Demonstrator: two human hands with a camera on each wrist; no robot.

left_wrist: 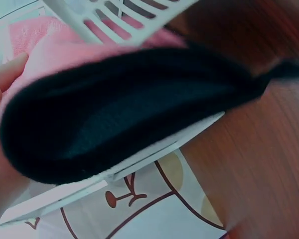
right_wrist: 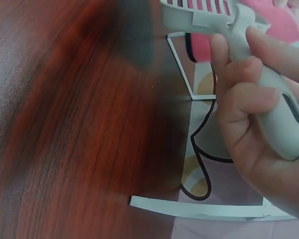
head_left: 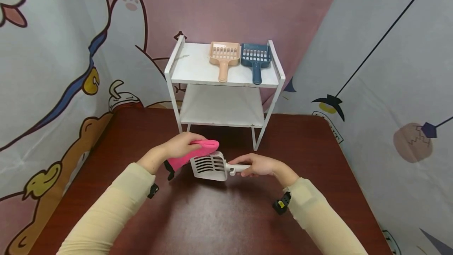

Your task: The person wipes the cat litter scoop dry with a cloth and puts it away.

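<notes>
My left hand [head_left: 177, 146] grips a pink cloth mitt [head_left: 202, 150] with a black-edged opening and a dark strap. In the left wrist view, the mitt's hollow dark lining [left_wrist: 114, 109] faces the camera. A white slotted litter scoop [head_left: 212, 174] is held by my right hand [head_left: 261, 165], its fingers and thumb wrapped round the handle [right_wrist: 279, 117]. The scoop's head points left, and the mitt overlaps its far edge in the head view. Both things are up over the brown table.
Behind the hands stands a white two-tier shelf [head_left: 221, 105]. A peach litter scoop [head_left: 223, 66] and a dark blue litter scoop [head_left: 256, 72] lie side by side on its top tier. The brown table [head_left: 198, 223] extends toward me, with printed cloth [head_left: 255, 7] hanging around it.
</notes>
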